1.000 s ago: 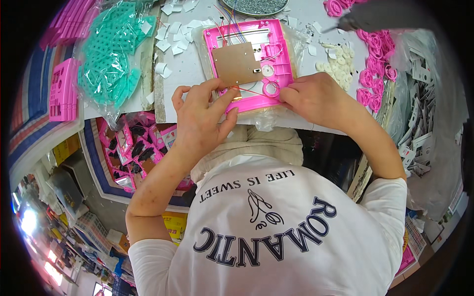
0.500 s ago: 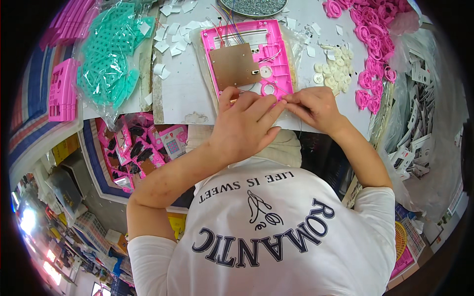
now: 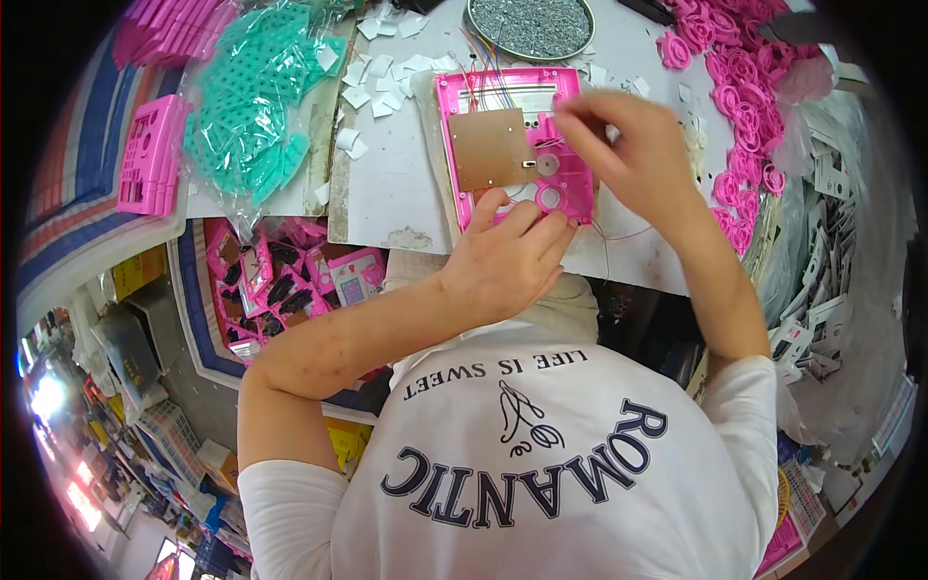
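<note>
A pink plastic housing (image 3: pixel 583 184) lies open side up on the table. A brown circuit board (image 3: pixel 488 150) sits inside it, with thin coloured wires (image 3: pixel 493 77) rising at its far end. My left hand (image 3: pixel 507 261) bends its fingers over the near edge of the housing and holds it. Above the housing's right side hovers my right hand (image 3: pixel 638 155), its fingers smeared by motion; whether they hold anything cannot be made out. Thin loose wires (image 3: pixel 619 237) trail from the near right corner.
A round tray (image 3: pixel 472 19) of small screws stands at the back. Pink rings (image 3: pixel 739 106) are heaped at the right, white paper pieces (image 3: pixel 387 82) at the left. A bag of green parts (image 3: pixel 256 106) lies farther left, above a bin of pink assemblies (image 3: pixel 290 280).
My right hand has lifted off the housing's near right corner and moved up and away over its right side. My left hand stays at the near edge. The whole view has shifted slightly.
</note>
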### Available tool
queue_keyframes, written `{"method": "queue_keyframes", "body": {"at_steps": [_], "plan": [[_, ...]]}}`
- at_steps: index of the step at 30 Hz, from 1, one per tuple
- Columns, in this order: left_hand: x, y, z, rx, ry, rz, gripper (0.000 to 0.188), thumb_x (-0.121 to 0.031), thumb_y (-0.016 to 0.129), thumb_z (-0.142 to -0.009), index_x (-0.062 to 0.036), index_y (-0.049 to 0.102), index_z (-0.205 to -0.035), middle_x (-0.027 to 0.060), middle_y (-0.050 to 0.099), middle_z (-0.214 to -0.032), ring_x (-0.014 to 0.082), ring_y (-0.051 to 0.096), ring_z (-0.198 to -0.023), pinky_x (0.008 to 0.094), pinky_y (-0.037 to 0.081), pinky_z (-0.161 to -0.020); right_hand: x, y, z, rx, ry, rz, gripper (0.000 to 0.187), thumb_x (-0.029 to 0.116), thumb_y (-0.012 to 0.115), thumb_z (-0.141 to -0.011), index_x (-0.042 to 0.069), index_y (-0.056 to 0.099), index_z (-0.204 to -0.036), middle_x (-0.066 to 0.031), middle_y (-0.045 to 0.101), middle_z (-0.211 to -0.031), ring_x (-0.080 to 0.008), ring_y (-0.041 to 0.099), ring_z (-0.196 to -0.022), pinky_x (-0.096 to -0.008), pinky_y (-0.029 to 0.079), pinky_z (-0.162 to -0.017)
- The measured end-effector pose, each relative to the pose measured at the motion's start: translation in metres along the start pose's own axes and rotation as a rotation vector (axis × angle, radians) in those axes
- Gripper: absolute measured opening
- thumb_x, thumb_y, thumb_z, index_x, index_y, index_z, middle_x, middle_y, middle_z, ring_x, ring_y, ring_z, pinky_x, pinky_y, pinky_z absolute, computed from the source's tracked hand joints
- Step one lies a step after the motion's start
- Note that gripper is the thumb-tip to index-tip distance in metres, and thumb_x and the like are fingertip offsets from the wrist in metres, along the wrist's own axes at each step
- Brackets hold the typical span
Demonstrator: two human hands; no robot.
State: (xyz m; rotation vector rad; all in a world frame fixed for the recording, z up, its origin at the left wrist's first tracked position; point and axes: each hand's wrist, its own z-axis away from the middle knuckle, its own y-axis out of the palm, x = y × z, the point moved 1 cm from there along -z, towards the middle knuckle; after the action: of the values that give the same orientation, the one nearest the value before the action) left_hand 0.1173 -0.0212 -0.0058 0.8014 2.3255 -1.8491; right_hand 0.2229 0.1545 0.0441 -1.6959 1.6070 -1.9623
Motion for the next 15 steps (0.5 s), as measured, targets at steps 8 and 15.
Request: {"method": "queue_keyframes", "body": {"at_steps": [8,15], "plan": [[0.026,-0.018,-0.004,-0.035,-0.224,0.287,0.04,-0.019,0.077,-0.078,-0.0075,0.068,-0.115,0.0052,0.063,-0.112,0.0215,0.058,-0.103,0.045,0.04,-0.092,-0.002,0.056,-0.053,0.089,0.094,0.34,0.023,0.026,0.068,-0.081,0.003,0.07,-0.084,-0.0174,0.072,-0.08,-0.038,0.071,-0.076,-0.0479,0.057,-0.068],[0.126,-0.02,-0.055,-0.684,-0.462,-0.014,0.027,-0.021,0.08,-0.078,-0.0116,0.073,-0.102,0.0076,0.064,-0.115,0.025,0.061,-0.104,0.0429,0.045,-0.086,-0.003,0.056,-0.037,-0.014,0.015,0.154,0.019,0.023,0.067,-0.084,0.004,0.068,-0.087,-0.0145,0.07,-0.079,-0.038,0.068,-0.076,-0.0467,0.055,-0.07]]}}
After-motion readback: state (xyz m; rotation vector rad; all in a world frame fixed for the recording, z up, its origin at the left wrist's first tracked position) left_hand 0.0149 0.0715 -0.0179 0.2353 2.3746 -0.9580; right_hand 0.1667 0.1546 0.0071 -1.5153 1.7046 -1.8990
